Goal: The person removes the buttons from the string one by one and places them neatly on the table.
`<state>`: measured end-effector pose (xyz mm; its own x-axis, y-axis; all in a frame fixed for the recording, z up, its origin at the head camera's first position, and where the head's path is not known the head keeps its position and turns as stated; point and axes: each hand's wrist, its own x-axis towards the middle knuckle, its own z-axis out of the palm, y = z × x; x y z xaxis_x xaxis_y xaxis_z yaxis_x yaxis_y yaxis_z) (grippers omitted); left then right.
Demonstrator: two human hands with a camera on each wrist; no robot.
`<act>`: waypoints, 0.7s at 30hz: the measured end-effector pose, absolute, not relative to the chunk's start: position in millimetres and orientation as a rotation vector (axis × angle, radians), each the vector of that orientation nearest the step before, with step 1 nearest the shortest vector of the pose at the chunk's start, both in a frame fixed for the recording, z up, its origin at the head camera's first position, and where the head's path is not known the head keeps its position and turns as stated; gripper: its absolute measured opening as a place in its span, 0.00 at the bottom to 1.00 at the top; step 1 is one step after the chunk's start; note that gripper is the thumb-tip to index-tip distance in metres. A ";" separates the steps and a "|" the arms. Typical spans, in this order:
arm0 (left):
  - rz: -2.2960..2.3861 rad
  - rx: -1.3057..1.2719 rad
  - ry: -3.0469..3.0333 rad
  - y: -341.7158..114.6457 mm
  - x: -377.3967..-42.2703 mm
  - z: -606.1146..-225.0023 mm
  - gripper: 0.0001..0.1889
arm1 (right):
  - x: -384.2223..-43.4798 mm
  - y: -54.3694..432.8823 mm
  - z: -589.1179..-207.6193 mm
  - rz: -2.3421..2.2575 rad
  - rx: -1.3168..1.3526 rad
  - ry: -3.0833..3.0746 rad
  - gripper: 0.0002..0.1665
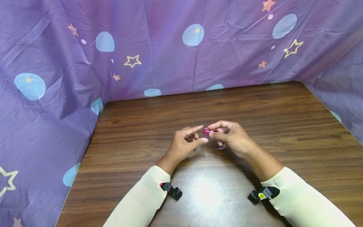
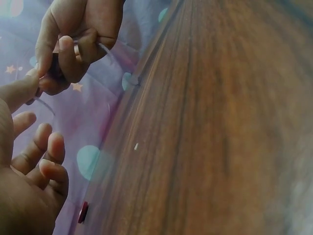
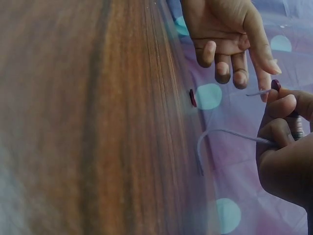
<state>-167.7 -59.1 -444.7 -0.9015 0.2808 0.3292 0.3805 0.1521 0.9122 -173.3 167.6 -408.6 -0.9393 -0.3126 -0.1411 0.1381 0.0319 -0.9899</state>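
Note:
My right hand [image 1: 236,138] pinches a small round dark red disc [image 1: 206,131] between thumb and index finger. A short end of thin pale lilac cord [image 3: 257,93] sticks out at the disc, and a longer length trails from the same hand's curled fingers in the right wrist view. More dark red [image 1: 216,130] shows between those fingers, mostly hidden. My left hand [image 1: 182,142] hovers just left of the disc, index finger and thumb extended and spread apart, other fingers loosely bent. Its fingertips come right up to the disc and cord end.
Another dark red disc [image 3: 192,98] lies on the brown wood-grain table [image 1: 136,132], beyond the hands in the right wrist view. A tiny white speck [image 2: 136,146] is on the tabletop. A purple curtain [image 1: 158,47] with stars hangs behind the table and at its sides.

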 end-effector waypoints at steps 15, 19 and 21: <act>-1.846 -0.680 -2.315 -59.3 -166.3 -445.8 0.23 | -171.1 164.8 -411.1 -1.918 -0.202 2.025 0.10; -1.823 -0.684 -2.316 -59.2 -166.7 -445.6 0.21 | -171.1 164.2 -411.5 -1.922 -0.206 2.022 0.10; -1.825 -0.690 -2.312 -59.2 -167.1 -445.7 0.21 | -171.1 164.1 -411.0 -1.924 -0.210 2.019 0.10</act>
